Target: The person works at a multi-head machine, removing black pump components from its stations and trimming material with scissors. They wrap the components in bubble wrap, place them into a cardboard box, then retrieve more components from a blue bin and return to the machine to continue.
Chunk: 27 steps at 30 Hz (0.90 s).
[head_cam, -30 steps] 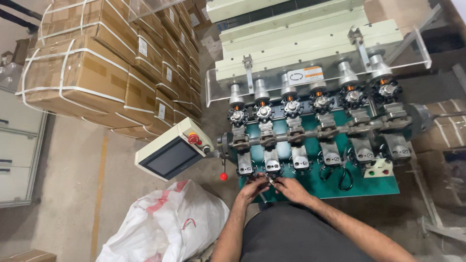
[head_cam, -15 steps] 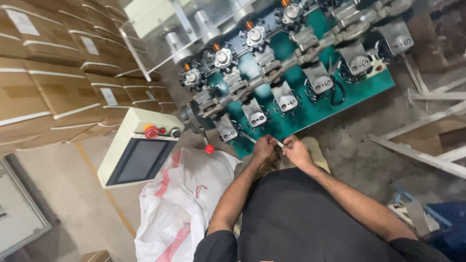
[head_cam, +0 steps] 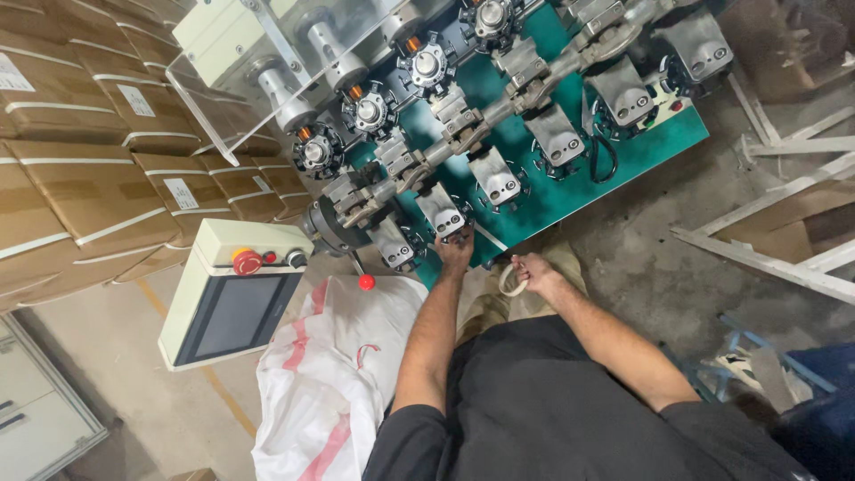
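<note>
Green machine bed (head_cam: 570, 191); left hand (head_cam: 456, 249) fingers touching gray unit (head_cam: 443, 212); right hand (head_cam: 533, 272) gripping pale ring (head_cam: 510, 281), upright.

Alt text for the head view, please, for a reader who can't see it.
Seen from above, a person's left hand reaches up to a grey unit on a green multi-station machine, while the right hand holds a pale ring. A white sack, a control panel and stacked cardboard boxes lie to the left.
</note>
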Tool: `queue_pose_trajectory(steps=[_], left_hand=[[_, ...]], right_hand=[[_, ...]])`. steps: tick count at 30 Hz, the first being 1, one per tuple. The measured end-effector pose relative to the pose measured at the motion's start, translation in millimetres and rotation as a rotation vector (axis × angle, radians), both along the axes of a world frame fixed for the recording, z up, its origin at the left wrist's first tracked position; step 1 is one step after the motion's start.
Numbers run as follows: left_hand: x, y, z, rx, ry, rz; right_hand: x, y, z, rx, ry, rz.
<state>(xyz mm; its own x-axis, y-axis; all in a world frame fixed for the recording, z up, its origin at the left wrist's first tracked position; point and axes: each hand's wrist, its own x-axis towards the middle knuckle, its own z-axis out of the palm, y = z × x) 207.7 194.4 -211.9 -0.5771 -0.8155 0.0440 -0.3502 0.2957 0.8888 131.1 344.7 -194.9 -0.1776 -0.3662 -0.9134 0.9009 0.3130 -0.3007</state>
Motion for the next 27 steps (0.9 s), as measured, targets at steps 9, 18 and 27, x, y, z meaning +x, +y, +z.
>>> queue_pose_trajectory(steps=[9,18,27], left_hand=[[16.9,17.6,18.2,1.094,-0.516,-0.359],[1.3,1.0,11.3,-0.042,-0.757,-0.078],[13.0,5.6,19.7,-0.055,-0.724,0.195]], right_hand=[[6.0,19.5,22.7,-0.277,0.621,0.447],[0.3,-9.4,6.3,0.049,0.19,0.279],[0.1,-27.4,6.6,-0.069,-0.538,-0.08]])
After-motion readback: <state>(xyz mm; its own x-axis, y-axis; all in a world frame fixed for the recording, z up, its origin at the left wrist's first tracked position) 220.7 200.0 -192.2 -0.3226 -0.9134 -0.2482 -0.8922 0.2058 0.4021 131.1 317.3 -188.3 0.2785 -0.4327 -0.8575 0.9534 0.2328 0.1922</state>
